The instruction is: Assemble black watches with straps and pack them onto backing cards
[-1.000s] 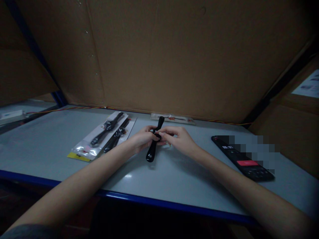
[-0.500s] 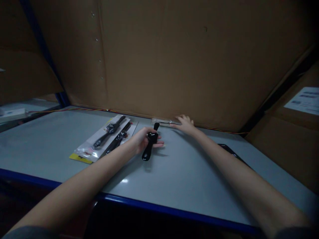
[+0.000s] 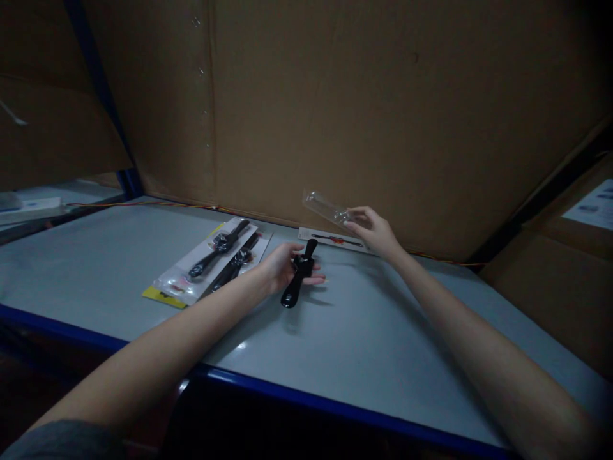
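Observation:
My left hand (image 3: 286, 268) holds a black spokeshave (image 3: 299, 273) above the table, its middle resting on my fingers and its two handles sticking out. Between the thumb and fingers of my right hand (image 3: 376, 231) is a clear plastic blister shell (image 3: 328, 207), raised above the table in front of the cardboard wall. Just below it, a printed backing card (image 3: 335, 239) with a picture of the tool lies flat along the table's back edge. To the left of my left hand lie two packaged spokeshaves (image 3: 220, 248), (image 3: 237, 260) on their cards, side by side and partly overlapping.
The grey table (image 3: 364, 358) has a blue front edge (image 3: 287, 390). Cardboard panels (image 3: 311, 115) stand behind and at both sides. Thin coloured wires (image 3: 182, 205) run along the back edge. At far left, a white object (image 3: 33, 207) lies on another surface.
My right hand has lifted the clear blister shell off the backing card, which stays on the table. My left hand still holds the spokeshave, nearly unmoved. The view has shifted slightly.

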Motion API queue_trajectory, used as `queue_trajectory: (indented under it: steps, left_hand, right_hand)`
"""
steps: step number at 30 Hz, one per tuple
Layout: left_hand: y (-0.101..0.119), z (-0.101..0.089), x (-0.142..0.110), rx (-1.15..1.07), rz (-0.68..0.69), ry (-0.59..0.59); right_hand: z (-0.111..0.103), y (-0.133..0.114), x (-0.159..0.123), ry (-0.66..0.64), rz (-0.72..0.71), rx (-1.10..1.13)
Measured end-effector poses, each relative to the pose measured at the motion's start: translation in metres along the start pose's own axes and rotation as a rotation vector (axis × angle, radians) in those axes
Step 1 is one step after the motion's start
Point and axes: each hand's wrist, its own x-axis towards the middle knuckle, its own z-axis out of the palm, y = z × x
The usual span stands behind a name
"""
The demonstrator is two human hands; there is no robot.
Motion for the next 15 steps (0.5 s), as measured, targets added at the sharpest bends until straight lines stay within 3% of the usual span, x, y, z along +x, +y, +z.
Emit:
queue_trajectory:
  steps: [4, 8, 12, 15]
  left_hand:
    - [0.004, 0.002, -0.005, -0.024, -0.073, -0.077]
    - [0.008, 0.01, -0.015, 0.05, -0.2, -0.248]
    - [0.009, 0.019, -0.026, 0.13, -0.305, -0.449]
    - [0.009, 0.023, -0.032, 0.158, -0.289, -0.523]
  right_hand:
    - [-0.026, -0.052, -0.019, -0.138, -0.115, 0.169]
    - [-0.039, -0.096, -0.046, -0.361, -0.331, 0.0]
    - [-0.037, -0.108, -0.06, -0.456, -0.474, -0.138]
    - [-0.033, -0.105, -0.064, -0.474, -0.516, -0.151]
